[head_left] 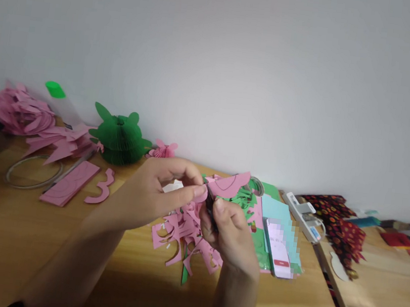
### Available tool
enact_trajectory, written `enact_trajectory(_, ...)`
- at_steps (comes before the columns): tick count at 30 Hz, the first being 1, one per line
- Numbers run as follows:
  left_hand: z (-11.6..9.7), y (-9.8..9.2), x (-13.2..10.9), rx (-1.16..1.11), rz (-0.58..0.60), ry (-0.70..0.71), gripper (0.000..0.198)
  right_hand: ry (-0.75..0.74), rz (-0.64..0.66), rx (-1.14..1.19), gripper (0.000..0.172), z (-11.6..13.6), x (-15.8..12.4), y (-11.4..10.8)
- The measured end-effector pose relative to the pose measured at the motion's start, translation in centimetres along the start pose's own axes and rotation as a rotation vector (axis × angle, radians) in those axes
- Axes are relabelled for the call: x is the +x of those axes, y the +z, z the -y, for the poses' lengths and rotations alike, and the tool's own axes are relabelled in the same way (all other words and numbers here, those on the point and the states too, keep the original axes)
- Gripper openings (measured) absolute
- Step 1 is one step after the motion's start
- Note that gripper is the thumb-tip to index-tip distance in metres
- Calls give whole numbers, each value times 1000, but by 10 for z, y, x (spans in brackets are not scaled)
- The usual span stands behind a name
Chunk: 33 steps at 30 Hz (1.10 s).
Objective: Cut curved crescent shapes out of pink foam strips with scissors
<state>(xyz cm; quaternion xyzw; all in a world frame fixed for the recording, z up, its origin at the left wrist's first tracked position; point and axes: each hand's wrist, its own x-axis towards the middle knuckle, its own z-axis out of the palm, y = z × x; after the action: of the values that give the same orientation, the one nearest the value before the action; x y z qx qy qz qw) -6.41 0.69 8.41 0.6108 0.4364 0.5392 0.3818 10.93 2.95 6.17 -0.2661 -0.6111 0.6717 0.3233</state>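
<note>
My left hand [163,190] pinches the edge of a pink piece of paper [229,184] between thumb and fingers. On that paper a curved line is drawn. Wrapped round dark-handled scissors [212,206], my right hand [231,229] is closed just below the paper; the scissors are mostly hidden by the fingers, and their blades meet the paper near my left fingertips. Under both hands lies a heap of pink paper scraps [177,227]. A stack of pink strips [70,183] with drawn curves and a wavy pink cut-out [103,188] lie to the left.
Along the wall stand a green paper honeycomb figure [121,135], a small pink one [163,149] and piles of pink paper [21,108]. A phone [278,249], a power strip [303,218] and patterned cloth [338,222] are to the right. A cable loop [10,177] lies left.
</note>
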Motion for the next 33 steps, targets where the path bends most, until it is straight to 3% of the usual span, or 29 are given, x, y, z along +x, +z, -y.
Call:
enact_trajectory(21, 1, -3, 3, -20, -11, -44, 11, 91, -23, -31, 53, 5, 2, 1)
enact_trajectory(30, 10, 0, 10, -142, -107, -130, 5, 138, -52, 84, 52, 0, 7, -3)
enact_trajectory(33, 16, 4, 11, -186, -213, -138, 4, 65, -183, 117, 51, 1, 7, -2)
